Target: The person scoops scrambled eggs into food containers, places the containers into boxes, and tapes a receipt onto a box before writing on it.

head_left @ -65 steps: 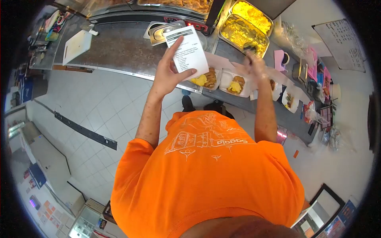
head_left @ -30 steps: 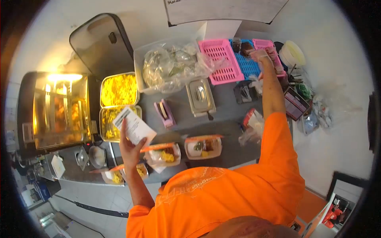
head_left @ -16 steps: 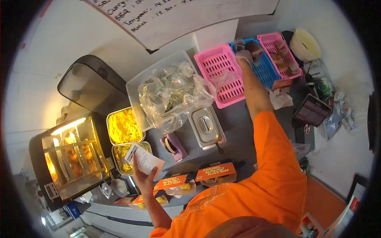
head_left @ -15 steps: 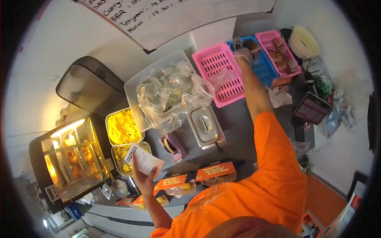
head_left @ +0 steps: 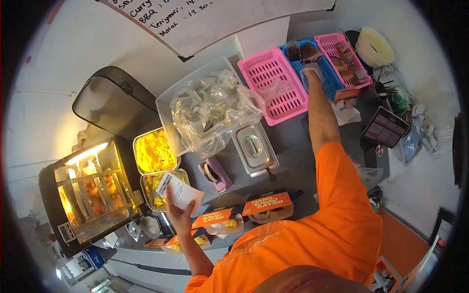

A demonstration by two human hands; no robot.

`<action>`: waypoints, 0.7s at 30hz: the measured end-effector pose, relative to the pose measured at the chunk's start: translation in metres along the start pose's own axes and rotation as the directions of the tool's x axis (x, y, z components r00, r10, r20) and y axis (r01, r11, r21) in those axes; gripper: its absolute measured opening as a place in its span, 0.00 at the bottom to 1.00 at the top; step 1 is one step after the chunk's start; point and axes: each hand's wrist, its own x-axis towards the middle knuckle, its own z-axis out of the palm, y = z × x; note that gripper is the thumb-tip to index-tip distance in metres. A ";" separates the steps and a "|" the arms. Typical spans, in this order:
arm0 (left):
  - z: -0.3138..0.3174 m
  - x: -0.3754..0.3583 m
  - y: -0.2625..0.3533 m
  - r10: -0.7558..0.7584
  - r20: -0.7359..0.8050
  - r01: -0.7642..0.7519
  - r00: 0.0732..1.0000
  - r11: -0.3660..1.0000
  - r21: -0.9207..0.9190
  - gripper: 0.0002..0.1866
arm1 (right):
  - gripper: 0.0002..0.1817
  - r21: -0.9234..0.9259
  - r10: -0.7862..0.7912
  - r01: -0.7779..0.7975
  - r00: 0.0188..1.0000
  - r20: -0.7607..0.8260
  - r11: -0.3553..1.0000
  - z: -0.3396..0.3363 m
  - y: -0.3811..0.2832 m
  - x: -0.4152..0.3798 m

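Note:
My left hand (head_left: pixel 181 217) grips a white printed paper slip (head_left: pixel 179 194) between thumb and fingers, above the steel pan of yellow food (head_left: pixel 154 188). At the end of my outstretched arm, my right hand (head_left: pixel 309 70) is at the blue basket (head_left: pixel 328 78). Translucent plastic shows around its closed fingers, seemingly a clear plastic packet (head_left: pixel 317 72); the fingertips are partly hidden. Dark packets (head_left: pixel 309 51) lie at the back of that basket. Close to my body stand orange-topped food boxes (head_left: pixel 267 204), some with yellow food inside.
A lit food warmer (head_left: pixel 95 190) stands at left. Nearby are a clear tub (head_left: pixel 168 105) of plastic bags, a lidded steel container (head_left: pixel 254 149) and a purple tape dispenser (head_left: pixel 215 176). Pink baskets (head_left: pixel 273 115) flank the blue one; a tablet (head_left: pixel 386 127) is at right.
My right hand has shifted slightly right and toward me, from the basket's left edge to over the blue basket. My left hand still has the slip. The view has shifted slightly.

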 end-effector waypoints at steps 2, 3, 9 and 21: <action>-0.004 -0.001 -0.009 0.003 0.003 -0.003 1.000 0.999 -0.032 0.51 | 0.23 0.018 0.034 -0.034 0.999 -0.003 0.999 -0.018 -0.013 -0.025; -0.004 -0.002 -0.007 -0.008 0.001 0.008 1.000 0.999 -0.048 0.51 | 0.23 -0.005 -0.008 0.008 1.000 -0.023 1.000 -0.007 -0.009 -0.006; -0.028 -0.017 -0.005 0.031 -0.048 -0.029 0.998 0.999 0.038 0.53 | 0.25 0.237 -0.025 0.067 0.984 -0.178 0.969 -0.001 0.005 0.017; -0.174 -0.105 0.002 0.232 -0.416 -0.267 0.879 0.963 -0.027 0.50 | 0.18 0.792 -0.810 0.422 0.567 0.148 0.441 -0.109 0.032 -0.372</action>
